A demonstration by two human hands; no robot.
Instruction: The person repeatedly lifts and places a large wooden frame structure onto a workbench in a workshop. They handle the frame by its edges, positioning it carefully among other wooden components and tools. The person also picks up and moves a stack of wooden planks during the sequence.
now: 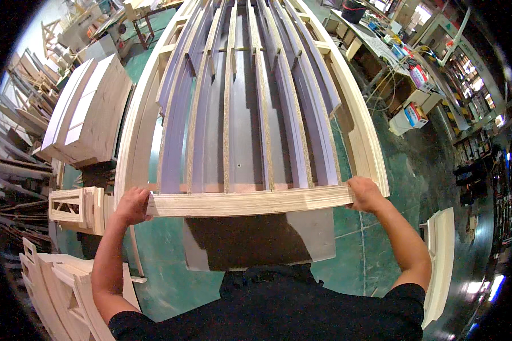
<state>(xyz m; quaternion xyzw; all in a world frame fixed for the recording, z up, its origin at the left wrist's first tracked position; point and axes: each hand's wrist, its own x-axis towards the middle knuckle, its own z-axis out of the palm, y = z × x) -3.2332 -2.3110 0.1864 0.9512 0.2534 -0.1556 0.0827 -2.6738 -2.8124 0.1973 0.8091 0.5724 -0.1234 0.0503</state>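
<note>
- In the head view, the wooden frame (371, 153) is stretched away from the body, with its end rail (250, 203) lying nearest, across the front of the torso.
- The left end of the end rail is grasped by the left hand (133, 206), fingers curled over it; the right end is gripped likewise by the right hand (365, 194). The undersides of both grips cannot be seen.
- If one end is pulled or raised harder than the other, the frame could be twisted and its corner joints strained; those corners are partly covered by the hands.
- Fingers could be pinched between the end rail and the side rails if the joint is shifted.
- The chipboard strips (227, 142) are stood on edge in a row; if the frame is jolted, they could be tipped or slid, as no fastening can be made out.
- The stacked wooden parts (82, 210) at the left and the pale curved-looking board (441, 267) at the lower right could be knocked if the frame is swung sideways.
- The grey sheet (321, 238) below the end rail could be trodden on and slipped over.
</note>
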